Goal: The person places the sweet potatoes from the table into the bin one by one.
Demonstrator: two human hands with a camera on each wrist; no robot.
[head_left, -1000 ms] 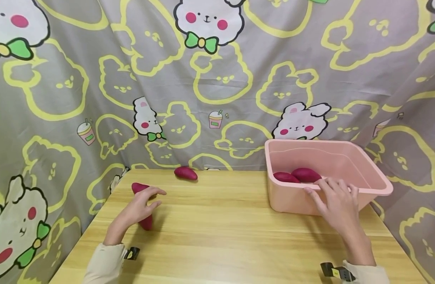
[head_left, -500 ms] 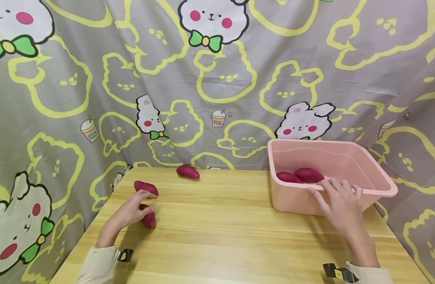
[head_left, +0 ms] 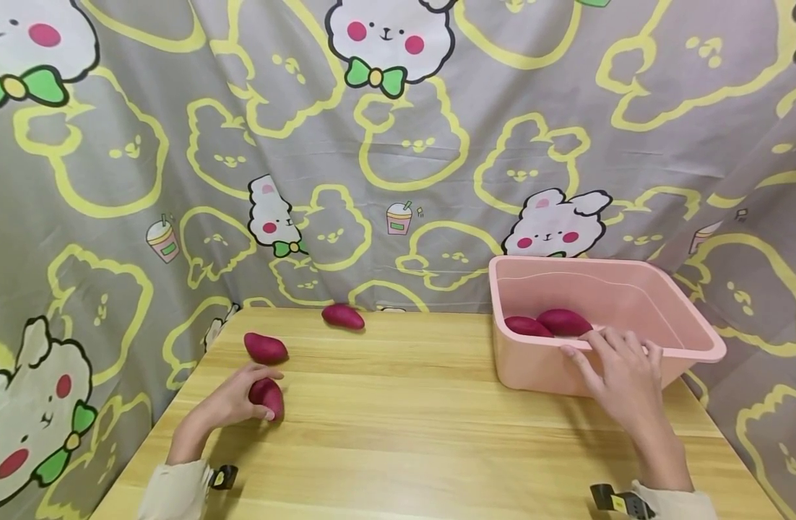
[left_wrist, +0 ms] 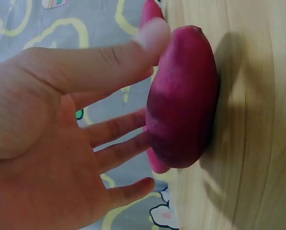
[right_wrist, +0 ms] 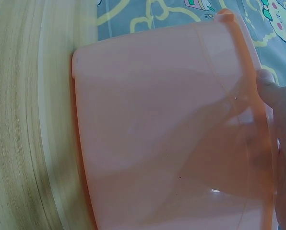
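My left hand [head_left: 232, 399] is around a purple-red sweet potato [head_left: 271, 399] on the table's left side. In the left wrist view the thumb is right at one end of this sweet potato [left_wrist: 182, 103], and the loosely spread fingers reach behind it. A second sweet potato [head_left: 265, 349] lies just beyond that hand, and a third [head_left: 343, 316] lies near the back edge. On the right, my right hand [head_left: 625, 372] grips the front rim of a pink plastic bin [head_left: 534, 365], thumb outside and fingers over the edge. Two sweet potatoes [head_left: 563, 322] lie inside the bin.
The light wood table [head_left: 398, 433] meets a grey patterned curtain [head_left: 424, 180] at its back and sides. The bin stands at the back right, close to the curtain. In the right wrist view the bin's outer wall [right_wrist: 148, 120] fills most of the frame.
My left hand has drawn back towards me, off the farther sweet potato, and lowered around the nearer one. My right hand stays on the bin's rim.
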